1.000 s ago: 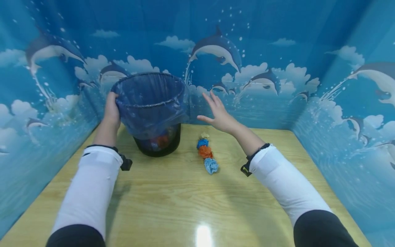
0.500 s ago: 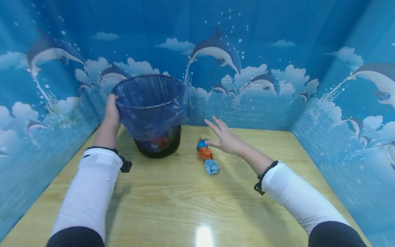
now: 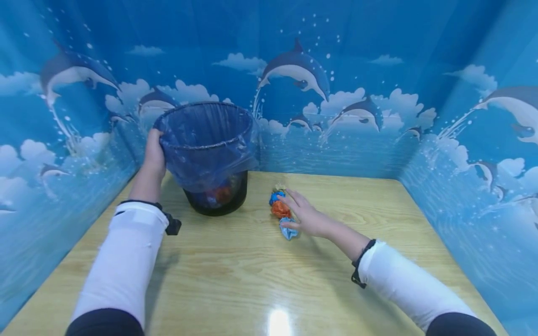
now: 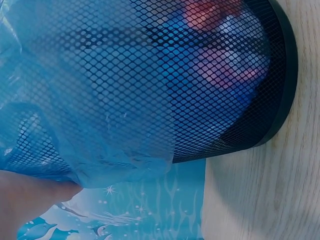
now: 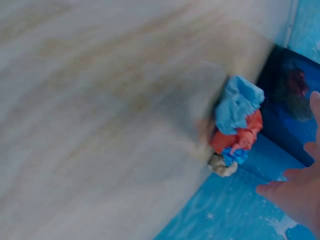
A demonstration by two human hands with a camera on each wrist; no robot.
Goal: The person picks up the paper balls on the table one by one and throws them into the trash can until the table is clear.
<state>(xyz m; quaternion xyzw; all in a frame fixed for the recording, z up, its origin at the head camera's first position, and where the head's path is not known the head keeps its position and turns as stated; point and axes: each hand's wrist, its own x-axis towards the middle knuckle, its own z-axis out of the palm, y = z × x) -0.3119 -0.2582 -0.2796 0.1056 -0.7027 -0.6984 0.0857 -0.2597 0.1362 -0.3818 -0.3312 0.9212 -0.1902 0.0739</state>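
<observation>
A black mesh wastebasket (image 3: 222, 196) with a translucent blue bag over its rim stands at the back left of the table. My left hand (image 3: 153, 154) grips its left side near the rim; some fingers are hidden behind it. Crumpled paper balls lie in a row to the right: tan (image 3: 279, 187), dark blue (image 3: 275, 198), orange (image 3: 280, 210) and light blue (image 3: 288, 233). Over this row my right hand (image 3: 308, 219) hovers with fingers spread, partly covering the balls in the head view. In the right wrist view, a gap shows between the fingers (image 5: 295, 195) and the paper.
Through the mesh, red and blue crumpled pieces (image 4: 225, 65) show inside the basket's bottom. The wooden table (image 3: 235, 270) is bounded by a blue dolphin-print curtain (image 3: 336, 149) at the back and both sides.
My right hand has come down and toward me, from beside the basket's rim to just over the paper balls. The left hand and wastebasket have stayed in place.
</observation>
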